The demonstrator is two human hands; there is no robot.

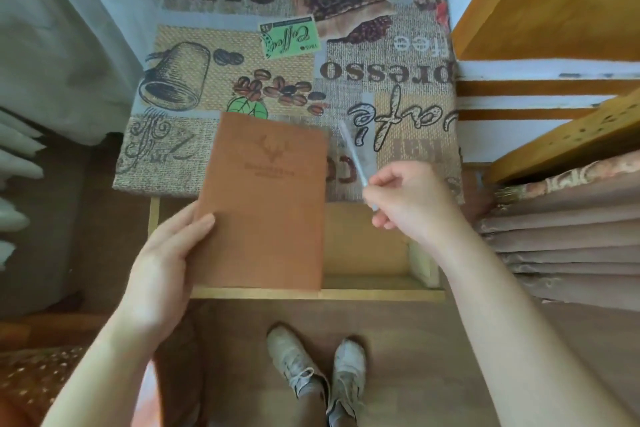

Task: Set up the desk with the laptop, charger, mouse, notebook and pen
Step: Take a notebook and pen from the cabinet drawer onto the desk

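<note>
My left hand [166,253] grips a brown notebook [266,204] by its lower left edge, thumb on the cover. The notebook hangs over the desk's front edge and the pulled-out drawer. A clear pen [353,156], blurred by motion, is pinched in my right hand [408,201] just right of the notebook, its tip pointing away over the desk. The desk [398,107] wears a coffee-print cloth. Laptop, charger and mouse are not in view.
A wooden drawer [367,293] stands open below the desk's front edge. A wooden shelf unit [554,10] rises at the right, with folded brown fabric [571,236] beneath it. White curtains hang at the back and left. My shoes [318,374] stand on the floor.
</note>
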